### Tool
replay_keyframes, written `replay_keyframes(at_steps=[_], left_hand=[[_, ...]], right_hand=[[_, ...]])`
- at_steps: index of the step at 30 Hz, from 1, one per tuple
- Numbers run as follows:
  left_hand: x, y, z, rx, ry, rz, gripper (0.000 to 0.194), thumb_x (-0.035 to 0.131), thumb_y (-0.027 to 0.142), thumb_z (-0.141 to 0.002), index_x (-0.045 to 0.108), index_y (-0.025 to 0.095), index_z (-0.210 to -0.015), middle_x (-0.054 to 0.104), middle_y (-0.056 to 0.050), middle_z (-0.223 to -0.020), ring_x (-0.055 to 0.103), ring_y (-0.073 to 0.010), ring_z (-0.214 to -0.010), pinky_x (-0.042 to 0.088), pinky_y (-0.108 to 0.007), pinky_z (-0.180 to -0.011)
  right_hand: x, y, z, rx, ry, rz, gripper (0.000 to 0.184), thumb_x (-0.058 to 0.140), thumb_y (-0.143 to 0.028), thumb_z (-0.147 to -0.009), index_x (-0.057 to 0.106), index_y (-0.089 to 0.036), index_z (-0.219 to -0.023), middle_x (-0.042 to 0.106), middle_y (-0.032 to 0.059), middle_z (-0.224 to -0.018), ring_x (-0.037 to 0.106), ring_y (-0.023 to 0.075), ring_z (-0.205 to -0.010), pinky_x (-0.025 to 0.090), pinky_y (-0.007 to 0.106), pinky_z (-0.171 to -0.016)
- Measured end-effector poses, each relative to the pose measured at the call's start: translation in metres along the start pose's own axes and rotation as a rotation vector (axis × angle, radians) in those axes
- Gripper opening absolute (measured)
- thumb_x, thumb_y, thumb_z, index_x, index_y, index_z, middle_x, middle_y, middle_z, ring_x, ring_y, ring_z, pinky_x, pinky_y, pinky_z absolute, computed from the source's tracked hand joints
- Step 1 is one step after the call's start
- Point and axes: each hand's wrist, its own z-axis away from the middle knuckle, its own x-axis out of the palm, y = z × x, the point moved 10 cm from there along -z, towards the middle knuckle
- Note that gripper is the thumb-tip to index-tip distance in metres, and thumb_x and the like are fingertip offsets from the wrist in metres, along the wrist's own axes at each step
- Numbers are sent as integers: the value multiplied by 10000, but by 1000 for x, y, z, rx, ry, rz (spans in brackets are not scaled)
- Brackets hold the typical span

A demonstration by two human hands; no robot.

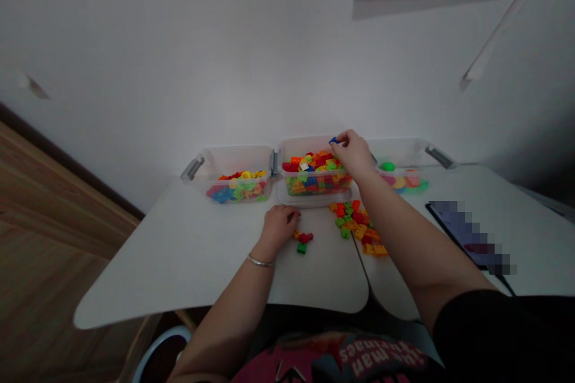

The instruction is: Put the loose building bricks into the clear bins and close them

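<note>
Your right hand (353, 153), pinching a small blue plastic brick (333, 140) between finger and thumb, just over the back rim of the middle clear plastic bin (300, 145), your left hand (278, 228) curled on the white table (179, 263), just beside loose red and green plastic bricks (303, 242), any grip hidden

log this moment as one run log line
right hand: small blue plastic brick pinched over clear plastic bin | left hand: beside loose red and green plastic bricks

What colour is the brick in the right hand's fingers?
Blue: the small brick pinched by the right hand shows best in the head view.
</note>
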Motion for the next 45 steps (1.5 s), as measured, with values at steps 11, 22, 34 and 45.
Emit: replay_keyframes(at_steps=[11, 22, 34, 45], left_hand=[[-1, 2, 0, 9, 4, -3, 217, 536, 229, -871, 743, 217, -935, 741, -41, -969, 634, -213, -946, 449, -328, -900], [0, -1, 0, 0, 9, 1, 223, 529, 221, -873, 743, 222, -938, 739, -37, -977, 630, -209, -955, 448, -323, -909], [-2, 2, 1, 8, 31, 5, 214, 532, 229, -882, 742, 216, -920, 744, -37, -947, 634, -205, -937, 442, -313, -886], [-1, 1, -1, 3, 31, 5, 198, 546, 204, -873, 741, 207, -907, 745, -35, -947, 638, -213, -941, 447, -332, -898]], right_hand=[[10, -1, 5, 14, -115, 186, 107, 550, -195, -762, 631, -226, -825, 655, 81, -804, 612, 266, -793, 472, 409, -737], [-39, -39, 69, -311, 193, -238, 128, 516, -309, -842, 595, -218, -884, 658, 67, -898, 586, 223, -885, 475, 392, -826], [49, -57, 211, -564, -590, -136, 216, 606, -174, -808, 647, -229, -1013, 695, 35, -1042, 584, 222, -1008, 443, 404, -935], [64, -50, 222, -579, -661, -38, 223, 631, -194, -829, 666, -226, -1047, 710, 35, -1007, 576, 210, -973, 443, 352, -887]])
